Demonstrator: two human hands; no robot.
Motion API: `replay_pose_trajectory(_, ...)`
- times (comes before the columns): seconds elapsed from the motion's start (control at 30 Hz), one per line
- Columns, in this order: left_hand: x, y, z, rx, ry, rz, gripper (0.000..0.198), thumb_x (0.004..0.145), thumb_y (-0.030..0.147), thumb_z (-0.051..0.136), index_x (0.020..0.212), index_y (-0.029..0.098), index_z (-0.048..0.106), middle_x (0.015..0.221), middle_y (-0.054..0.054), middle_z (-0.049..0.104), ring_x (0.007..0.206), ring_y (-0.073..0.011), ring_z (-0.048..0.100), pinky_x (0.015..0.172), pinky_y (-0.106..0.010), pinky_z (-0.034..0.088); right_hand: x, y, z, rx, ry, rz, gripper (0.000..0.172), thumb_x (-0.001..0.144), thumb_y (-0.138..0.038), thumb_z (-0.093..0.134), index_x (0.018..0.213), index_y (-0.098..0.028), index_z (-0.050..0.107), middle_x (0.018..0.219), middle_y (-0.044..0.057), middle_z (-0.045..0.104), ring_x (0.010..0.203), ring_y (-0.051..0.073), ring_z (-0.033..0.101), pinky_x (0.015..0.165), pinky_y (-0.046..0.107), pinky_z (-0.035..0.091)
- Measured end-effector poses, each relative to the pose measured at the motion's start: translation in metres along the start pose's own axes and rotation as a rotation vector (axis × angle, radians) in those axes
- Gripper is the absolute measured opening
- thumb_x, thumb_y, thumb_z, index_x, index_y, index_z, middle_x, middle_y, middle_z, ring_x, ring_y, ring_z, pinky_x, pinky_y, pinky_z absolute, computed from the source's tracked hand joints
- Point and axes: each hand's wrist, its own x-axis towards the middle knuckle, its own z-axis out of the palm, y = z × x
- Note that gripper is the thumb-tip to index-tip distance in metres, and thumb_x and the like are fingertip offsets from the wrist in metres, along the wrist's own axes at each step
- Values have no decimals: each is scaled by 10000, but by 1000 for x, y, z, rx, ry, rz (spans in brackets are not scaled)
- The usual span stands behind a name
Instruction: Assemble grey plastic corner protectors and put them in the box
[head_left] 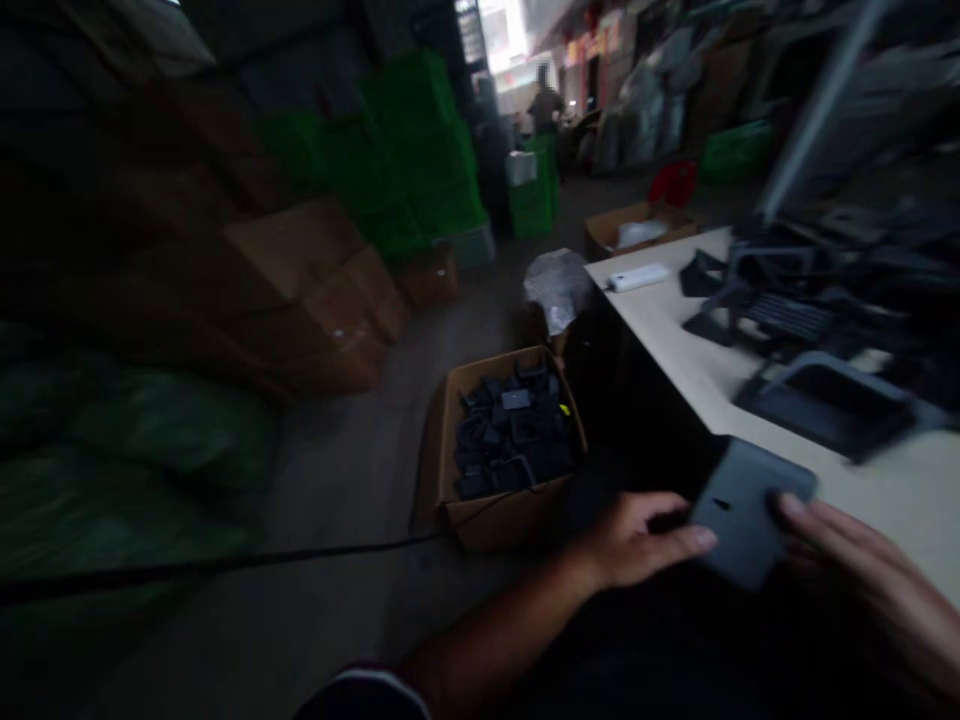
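A flat grey rectangular part [752, 512] with a small dark mark is held between my two hands, beside the near edge of the table. My left hand [645, 540] grips its left side, with the thumb on the face and the fingers at the far edge. On the other side, my right hand [847, 545] holds its right edge, with a fingertip on the face. The undersides of both hands are hidden. Left of my hands, an open cardboard box [499, 522] on the floor is full of dark plastic parts [517, 430].
The pale table [697, 380] at right bears dark frames [832, 400] and a white power strip [637, 277]. Cardboard boxes [300, 260], green crates [420, 150] and green sacks [135, 440] stand left. A dark strap [300, 555] crosses the floor. A person [546, 105] is far back.
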Motion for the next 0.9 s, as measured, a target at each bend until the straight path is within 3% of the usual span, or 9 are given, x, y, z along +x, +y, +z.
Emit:
replay_pose_trajectory(0.07,10,-1,-9,-109,131,63,424,917,552,636,1090,198,791,1084,-83,797,1034,-266,708,932,-349,518,-5,-2,0,223,-37,46,473,848,-682,707,1064,-266,774,907,113,784,790,312,770,725,433,652)
replay_pose_trajectory(0.13,27,-4,-15,-294,231,65,467,946,564,567,1035,159,782,1068,-112,804,1062,-285,719,973,-370,513,-6,-1,4,242,-174,-10,482,890,-605,730,1197,-235,755,1054,89,789,862,278,755,830,427,647)
replay_pose_trajectory(0.2,43,-5,-14,-503,187,-58,550,937,625,526,1054,140,757,1022,-128,809,1014,-292,740,948,-382,525,-7,1,10,115,-265,-80,480,936,-554,714,1297,-238,727,1111,64,780,779,215,718,786,369,641)
replay_pose_trajectory(0.27,54,-4,-8,-684,23,-182,572,918,642,508,1092,141,722,995,-138,810,958,-300,758,906,-402,544,-8,4,15,-22,-285,-123,469,961,-530,701,1337,-251,710,1098,40,772,688,166,664,696,306,614)
replay_pose_trajectory(0.37,62,-3,5,-844,-83,-224,353,884,483,534,1019,180,655,941,-123,812,909,-299,775,869,-417,558,-10,6,22,-29,-245,-163,409,995,-502,668,1310,-246,720,1134,37,753,887,202,693,808,302,590)
replay_pose_trajectory(0.43,63,-2,13,-879,1,-210,232,847,398,549,957,201,600,880,-100,812,888,-295,778,867,-423,562,-11,6,27,49,-179,-192,375,1011,-487,647,1277,-236,732,1179,49,740,1073,243,680,936,333,559)
replay_pose_trajectory(0.5,63,-1,21,-880,107,-174,207,842,378,550,947,202,578,837,-91,811,903,-303,777,899,-444,562,-12,5,35,105,-82,-222,374,1011,-483,646,1273,-230,729,1206,60,735,1132,261,666,994,358,534)
replay_pose_trajectory(0.67,59,3,27,-813,240,-104,204,871,360,547,959,182,596,805,-92,807,927,-299,773,929,-440,562,-10,6,55,208,101,-247,344,1018,-466,640,1253,-230,729,1195,53,741,1103,257,670,998,366,521)
replay_pose_trajectory(0.9,65,7,13,-828,246,-95,213,864,374,538,948,188,599,800,-114,799,929,-305,767,897,-444,575,1,0,55,216,24,-241,297,982,-452,707,1140,-205,759,1106,41,748,1015,226,669,929,333,538)
